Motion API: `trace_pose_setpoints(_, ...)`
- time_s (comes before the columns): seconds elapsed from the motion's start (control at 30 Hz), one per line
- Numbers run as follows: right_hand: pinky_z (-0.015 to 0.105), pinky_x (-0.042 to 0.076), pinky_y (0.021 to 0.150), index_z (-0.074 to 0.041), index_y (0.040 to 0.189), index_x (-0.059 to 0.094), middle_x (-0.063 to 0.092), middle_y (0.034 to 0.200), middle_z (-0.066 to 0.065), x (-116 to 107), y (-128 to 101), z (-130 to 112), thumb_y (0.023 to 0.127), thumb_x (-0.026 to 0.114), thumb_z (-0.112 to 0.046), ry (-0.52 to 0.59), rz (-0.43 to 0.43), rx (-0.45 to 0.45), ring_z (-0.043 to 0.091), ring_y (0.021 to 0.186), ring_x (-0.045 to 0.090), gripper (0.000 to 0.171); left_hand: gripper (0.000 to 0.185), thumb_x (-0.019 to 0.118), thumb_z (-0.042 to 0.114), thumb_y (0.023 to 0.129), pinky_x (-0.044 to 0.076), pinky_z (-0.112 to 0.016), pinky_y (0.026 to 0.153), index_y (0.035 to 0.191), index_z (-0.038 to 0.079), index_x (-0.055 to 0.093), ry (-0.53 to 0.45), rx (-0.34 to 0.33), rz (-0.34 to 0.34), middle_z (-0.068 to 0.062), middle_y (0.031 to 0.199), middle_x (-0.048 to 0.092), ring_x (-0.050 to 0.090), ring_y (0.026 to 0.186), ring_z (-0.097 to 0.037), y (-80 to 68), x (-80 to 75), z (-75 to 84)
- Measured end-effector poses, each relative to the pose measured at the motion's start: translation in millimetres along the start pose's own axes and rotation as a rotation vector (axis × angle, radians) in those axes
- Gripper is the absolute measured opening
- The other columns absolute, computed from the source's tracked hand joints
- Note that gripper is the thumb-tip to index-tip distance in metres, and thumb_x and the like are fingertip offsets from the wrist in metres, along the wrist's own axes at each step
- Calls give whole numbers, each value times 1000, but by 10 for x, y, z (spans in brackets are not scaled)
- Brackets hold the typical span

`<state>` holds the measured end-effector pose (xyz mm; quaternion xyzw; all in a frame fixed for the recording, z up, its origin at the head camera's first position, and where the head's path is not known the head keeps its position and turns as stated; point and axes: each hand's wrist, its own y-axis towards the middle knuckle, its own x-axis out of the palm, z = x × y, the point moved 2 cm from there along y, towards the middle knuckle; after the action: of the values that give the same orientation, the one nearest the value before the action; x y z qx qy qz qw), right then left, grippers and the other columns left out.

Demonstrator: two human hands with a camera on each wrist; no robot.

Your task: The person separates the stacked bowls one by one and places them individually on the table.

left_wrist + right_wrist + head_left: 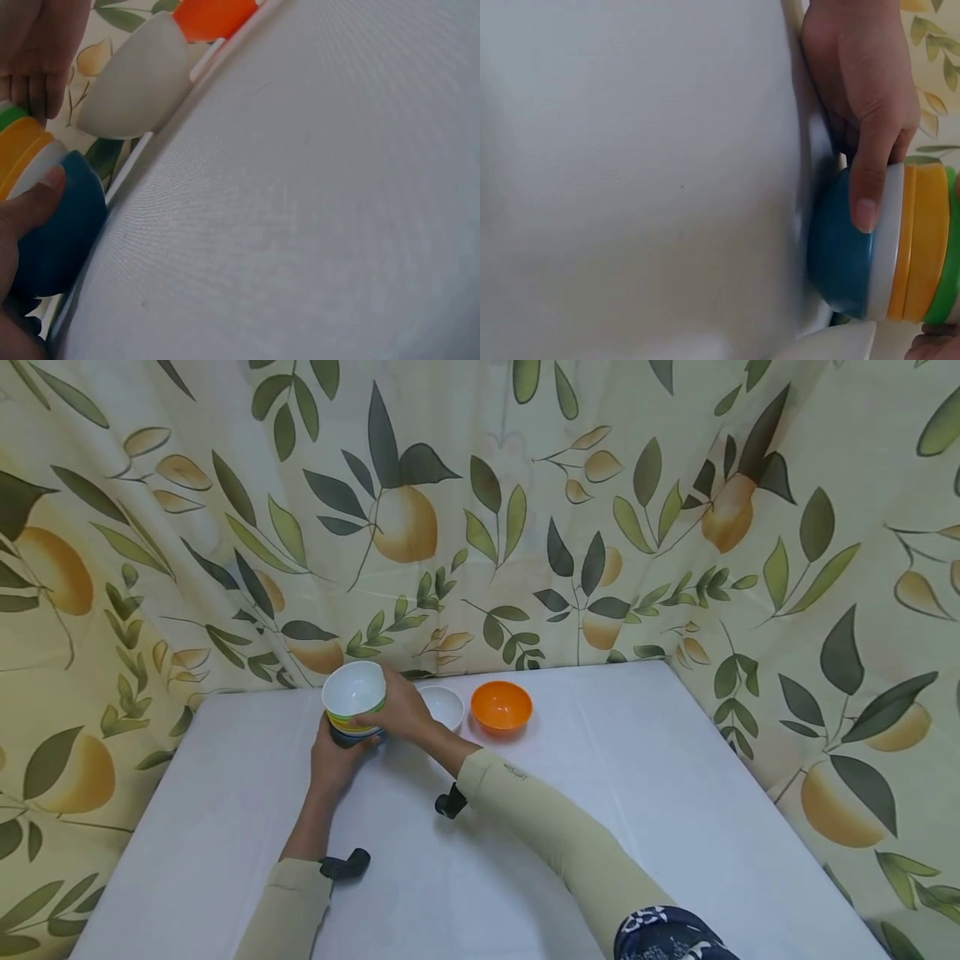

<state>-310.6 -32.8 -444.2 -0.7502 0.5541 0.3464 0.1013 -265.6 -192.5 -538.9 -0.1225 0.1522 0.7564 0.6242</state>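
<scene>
Head view: a stack of nested bowls [351,710] stands near the far edge of the white table [600,827], just left of a single white bowl [444,703] and an orange bowl [501,706]; the left hand [335,758] wraps the stack's base from the near side, while the right hand [401,710] closes its fingers on the rim of the topmost white bowl [353,688]. A leaf-and-fruit curtain [675,510] hangs behind. Left wrist view: this view alone shows the blue lowest bowl [56,232] resting on the cloth, with the left thumb pressed to its side, yellow and green bands above, and the right hand's fingertips [37,94] on the upper rims. Right wrist view: the order of layers is plainest here, blue, white, yellow, green; the left hand's fingers [870,172] curl across the blue and white bowls, and the stack sits directly within that grasp.
</scene>
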Motion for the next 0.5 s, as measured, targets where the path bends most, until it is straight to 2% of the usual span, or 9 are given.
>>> trace_pose_setpoints(0.23, 33, 54, 100, -10, 153, 47, 64, 138, 6, 13, 34, 6, 76, 98, -31, 28, 9, 37, 21, 123, 62, 95, 111, 89, 34, 86, 24, -55, 126, 168, 10, 18, -1, 25, 10, -20, 162, 38, 33, 152, -38, -2, 10, 15)
trace_pose_setpoints(0.5, 34, 55, 100, -7, 153, 45, 64, 139, 10, 45, 75, 1, 77, 97, -29, 71, 2, 100, 24, 124, 63, 95, 112, 89, 33, 87, 21, -54, 128, 169, 11, 16, -1, -12, -2, -18, 165, 35, 29, 154, -36, -6, -9, 14)
